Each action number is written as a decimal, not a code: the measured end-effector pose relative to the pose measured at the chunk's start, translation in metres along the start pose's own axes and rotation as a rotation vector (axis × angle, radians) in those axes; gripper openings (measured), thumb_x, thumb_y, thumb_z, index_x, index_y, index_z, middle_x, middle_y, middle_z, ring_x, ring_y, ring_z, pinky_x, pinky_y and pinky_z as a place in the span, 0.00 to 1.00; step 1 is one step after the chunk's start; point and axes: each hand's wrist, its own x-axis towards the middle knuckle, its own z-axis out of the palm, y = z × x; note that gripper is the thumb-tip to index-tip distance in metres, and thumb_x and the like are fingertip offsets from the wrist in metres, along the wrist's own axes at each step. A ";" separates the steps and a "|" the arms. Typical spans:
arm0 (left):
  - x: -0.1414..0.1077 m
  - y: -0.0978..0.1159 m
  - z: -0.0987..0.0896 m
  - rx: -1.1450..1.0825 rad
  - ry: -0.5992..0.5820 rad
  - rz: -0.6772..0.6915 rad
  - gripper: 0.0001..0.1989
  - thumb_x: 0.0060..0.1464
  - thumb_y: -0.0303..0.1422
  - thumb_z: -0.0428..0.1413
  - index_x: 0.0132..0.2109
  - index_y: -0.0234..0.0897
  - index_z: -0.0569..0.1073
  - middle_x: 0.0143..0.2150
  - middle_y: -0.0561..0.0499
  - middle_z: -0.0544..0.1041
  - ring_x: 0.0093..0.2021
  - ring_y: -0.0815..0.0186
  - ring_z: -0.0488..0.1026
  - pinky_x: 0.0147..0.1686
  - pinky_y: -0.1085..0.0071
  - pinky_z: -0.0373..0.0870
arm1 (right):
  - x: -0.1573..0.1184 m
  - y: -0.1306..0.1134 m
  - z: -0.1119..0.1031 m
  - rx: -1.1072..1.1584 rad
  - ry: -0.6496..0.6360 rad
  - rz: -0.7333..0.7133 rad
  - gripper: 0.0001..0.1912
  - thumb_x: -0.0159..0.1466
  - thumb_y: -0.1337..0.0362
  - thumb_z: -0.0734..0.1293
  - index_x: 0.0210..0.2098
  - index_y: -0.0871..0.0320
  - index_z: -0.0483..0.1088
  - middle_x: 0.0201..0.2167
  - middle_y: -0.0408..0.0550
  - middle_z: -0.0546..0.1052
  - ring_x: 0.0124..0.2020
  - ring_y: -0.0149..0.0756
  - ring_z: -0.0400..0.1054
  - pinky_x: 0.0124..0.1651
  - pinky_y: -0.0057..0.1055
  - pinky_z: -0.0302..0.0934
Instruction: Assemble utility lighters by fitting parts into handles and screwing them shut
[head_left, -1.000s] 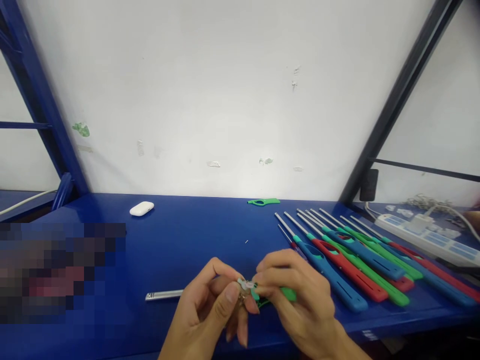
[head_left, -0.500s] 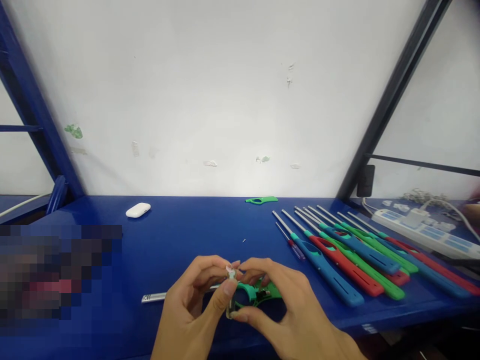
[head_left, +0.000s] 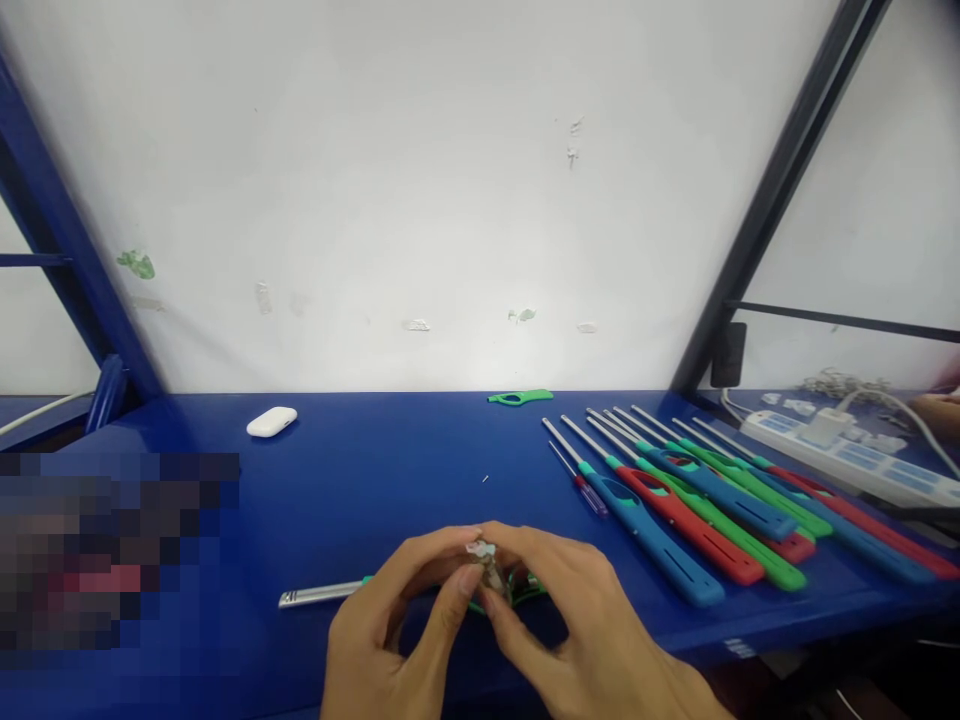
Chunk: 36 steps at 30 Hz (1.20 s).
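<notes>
My left hand (head_left: pixel 409 615) and my right hand (head_left: pixel 577 600) meet at the front middle of the blue table. Between their thumbs and fingers they pinch a small translucent lighter part (head_left: pixel 491 575) with a whitish top, tilted; fingers cover much of it. Just beyond and below them lies an opened green stick lighter, mostly hidden by my hands. Its metal tube (head_left: pixel 322 594) sticks out to the left. A tiny screw-like metal piece (head_left: pixel 485 479) rests on the table farther back.
Several blue, red and green stick lighters (head_left: pixel 675 510) lie fanned out on the right, beside a thin screwdriver (head_left: pixel 591 493). A green casing half (head_left: pixel 521 398) is by the wall. White earbud case (head_left: pixel 272 422) at back left; power strip (head_left: pixel 855 460) at far right.
The translucent part has turned from nearly upright to tilted, and my hands have drawn closer together around it. My fingers now cover more of the green lighter behind.
</notes>
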 end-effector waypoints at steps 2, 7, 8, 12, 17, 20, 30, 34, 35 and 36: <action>0.000 0.000 -0.001 0.012 0.010 0.004 0.11 0.62 0.46 0.66 0.42 0.45 0.86 0.40 0.50 0.88 0.40 0.57 0.87 0.42 0.69 0.85 | 0.002 0.000 -0.002 0.012 -0.040 -0.011 0.19 0.74 0.65 0.66 0.61 0.40 0.69 0.44 0.39 0.84 0.42 0.35 0.80 0.49 0.31 0.73; 0.001 0.001 -0.004 0.061 -0.006 -0.049 0.09 0.64 0.45 0.64 0.42 0.49 0.87 0.42 0.52 0.88 0.41 0.59 0.86 0.45 0.71 0.83 | 0.005 -0.004 -0.013 0.045 -0.144 0.061 0.12 0.78 0.62 0.63 0.57 0.43 0.74 0.39 0.42 0.79 0.39 0.36 0.75 0.45 0.33 0.70; 0.001 0.000 -0.004 0.062 -0.016 -0.062 0.09 0.64 0.45 0.64 0.42 0.49 0.87 0.42 0.52 0.88 0.42 0.59 0.86 0.45 0.72 0.83 | 0.005 -0.004 -0.015 0.047 -0.171 0.050 0.13 0.78 0.63 0.62 0.57 0.44 0.74 0.40 0.43 0.79 0.40 0.36 0.75 0.45 0.33 0.70; -0.001 -0.003 -0.005 0.042 -0.051 -0.091 0.11 0.64 0.46 0.63 0.46 0.49 0.86 0.44 0.52 0.88 0.44 0.59 0.86 0.46 0.71 0.82 | 0.008 0.001 -0.025 0.028 -0.223 -0.028 0.15 0.78 0.66 0.61 0.59 0.45 0.72 0.39 0.43 0.78 0.38 0.35 0.73 0.44 0.33 0.68; 0.007 -0.012 -0.007 0.224 -0.049 -0.036 0.12 0.68 0.46 0.59 0.51 0.51 0.83 0.44 0.52 0.86 0.46 0.57 0.84 0.49 0.64 0.79 | 0.014 0.020 -0.042 0.035 -0.035 0.026 0.12 0.79 0.63 0.61 0.59 0.47 0.72 0.46 0.44 0.80 0.44 0.37 0.76 0.47 0.32 0.68; 0.021 -0.017 -0.003 0.413 -0.167 0.124 0.12 0.69 0.43 0.56 0.46 0.49 0.84 0.44 0.50 0.85 0.47 0.55 0.80 0.49 0.60 0.76 | 0.015 0.032 -0.049 0.011 0.013 0.118 0.11 0.80 0.60 0.60 0.55 0.49 0.73 0.48 0.45 0.80 0.48 0.39 0.75 0.51 0.34 0.67; 0.036 -0.017 0.029 0.674 -0.482 0.193 0.13 0.67 0.31 0.55 0.39 0.42 0.84 0.38 0.48 0.82 0.41 0.54 0.75 0.43 0.57 0.69 | 0.001 0.041 -0.043 -0.087 -0.189 0.244 0.22 0.80 0.61 0.55 0.28 0.55 0.60 0.27 0.41 0.69 0.30 0.35 0.64 0.35 0.36 0.54; 0.038 -0.017 0.028 0.700 -0.488 0.192 0.13 0.67 0.30 0.54 0.37 0.43 0.83 0.37 0.49 0.82 0.38 0.55 0.76 0.42 0.58 0.69 | 0.002 0.039 -0.043 -0.102 -0.234 0.248 0.20 0.78 0.65 0.57 0.28 0.55 0.63 0.27 0.41 0.70 0.29 0.34 0.64 0.35 0.35 0.53; 0.039 -0.017 0.027 0.700 -0.486 0.194 0.13 0.67 0.30 0.54 0.37 0.43 0.82 0.37 0.50 0.82 0.38 0.56 0.76 0.42 0.59 0.69 | 0.003 0.039 -0.043 -0.103 -0.241 0.247 0.19 0.78 0.65 0.58 0.29 0.55 0.64 0.28 0.41 0.70 0.30 0.34 0.65 0.35 0.35 0.53; 0.039 -0.018 0.027 0.699 -0.485 0.196 0.14 0.67 0.30 0.53 0.37 0.43 0.82 0.37 0.50 0.82 0.38 0.56 0.77 0.41 0.59 0.69 | 0.003 0.039 -0.044 -0.104 -0.246 0.245 0.18 0.78 0.66 0.58 0.30 0.55 0.65 0.28 0.41 0.71 0.30 0.34 0.66 0.35 0.35 0.53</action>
